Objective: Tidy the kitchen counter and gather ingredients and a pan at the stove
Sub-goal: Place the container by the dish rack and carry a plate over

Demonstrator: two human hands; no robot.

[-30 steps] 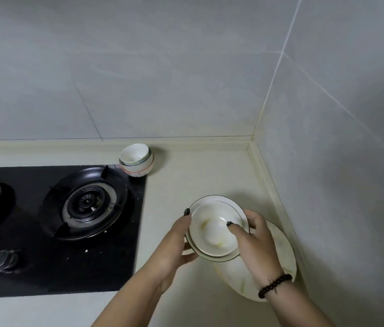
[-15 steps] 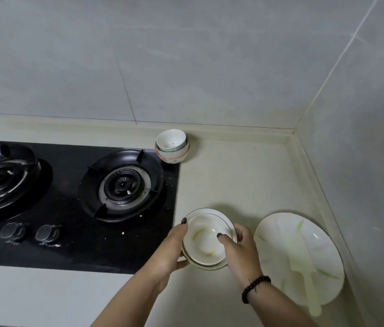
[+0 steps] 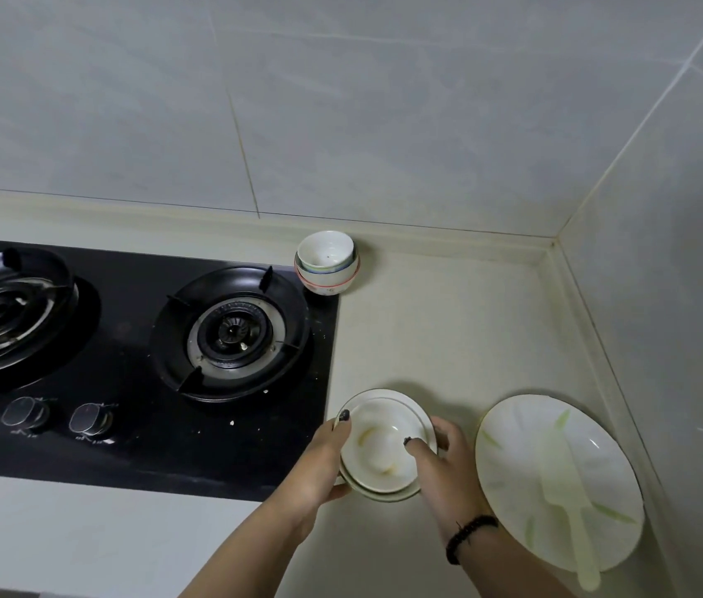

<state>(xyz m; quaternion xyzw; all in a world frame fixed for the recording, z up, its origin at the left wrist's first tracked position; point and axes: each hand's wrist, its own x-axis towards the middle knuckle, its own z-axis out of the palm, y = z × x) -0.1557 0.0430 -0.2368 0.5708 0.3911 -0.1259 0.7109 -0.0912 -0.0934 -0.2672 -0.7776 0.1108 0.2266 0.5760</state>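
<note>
Head view looks down on a pale counter (image 3: 449, 338) that runs into a tiled corner at two o'clock, with a black gas hob (image 3: 138, 360) taking up the nine o'clock side; its two burners stand bare, which fits a task where a pan has yet to be brought to the stove. At four o'clock lies a large plate (image 3: 514, 459) with green leaf marks, set flat near the side wall, and a pale spatula (image 3: 574, 511) rests across it with its handle overhanging the near rim, probably parked there to keep the counter clean. Just right of the hob's near corner, at about five o'clock, two stacked shallow dishes (image 3: 384, 442) are held above or on the counter; I cannot tell which. Stacking them lets both go in one carry. The left hand (image 3: 315, 468) grips the left rim, thumb over the edge and fingers curled beneath. The right hand (image 3: 440, 463) pinches the right rim, thumb inside the bowl, fingers behind. At twelve o'clock small nested bowls (image 3: 327, 267) sit by the backsplash, beside the hob's far corner.
</note>
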